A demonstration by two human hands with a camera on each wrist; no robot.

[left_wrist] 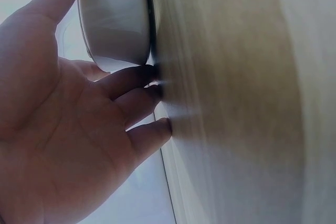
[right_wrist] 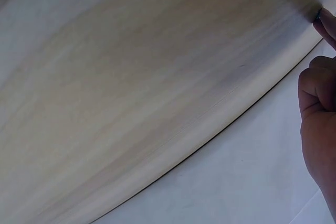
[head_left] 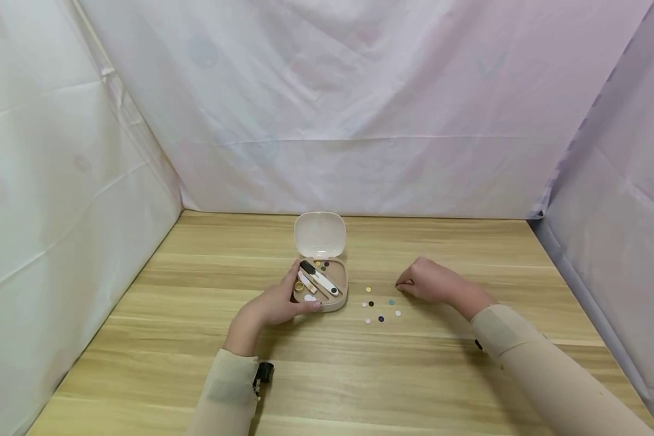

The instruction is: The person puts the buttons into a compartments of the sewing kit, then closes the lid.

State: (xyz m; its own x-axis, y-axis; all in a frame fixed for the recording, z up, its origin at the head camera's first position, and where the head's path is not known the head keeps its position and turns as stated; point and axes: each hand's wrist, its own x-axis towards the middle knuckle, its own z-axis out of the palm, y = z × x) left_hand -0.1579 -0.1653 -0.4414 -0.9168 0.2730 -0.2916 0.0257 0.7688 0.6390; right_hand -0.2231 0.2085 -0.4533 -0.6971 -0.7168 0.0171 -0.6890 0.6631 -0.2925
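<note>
My left hand (head_left: 277,303) grips an open sewing box (head_left: 336,306), thumb along its front edge and fingers round its left side. The left wrist view shows the box's side wall (left_wrist: 115,19) between thumb and fingers. The clear lid (head_left: 320,233) stands raised at the back. Inside lie a white tool with a black end (head_left: 326,282), a gold ring-shaped piece (head_left: 298,286) and a few small buttons (head_left: 318,263). To the right of the box, my right hand (head_left: 430,280) pinches a small dark button (right_wrist: 317,15) between thumb and finger, close over the table.
Several loose buttons lie between the box and my right hand, among them a yellow button (head_left: 368,289), a black button (head_left: 371,303), a teal button (head_left: 391,302) and a dark blue button (head_left: 381,318). Pale cloth (head_left: 360,175) walls in the wooden table (head_left: 360,375).
</note>
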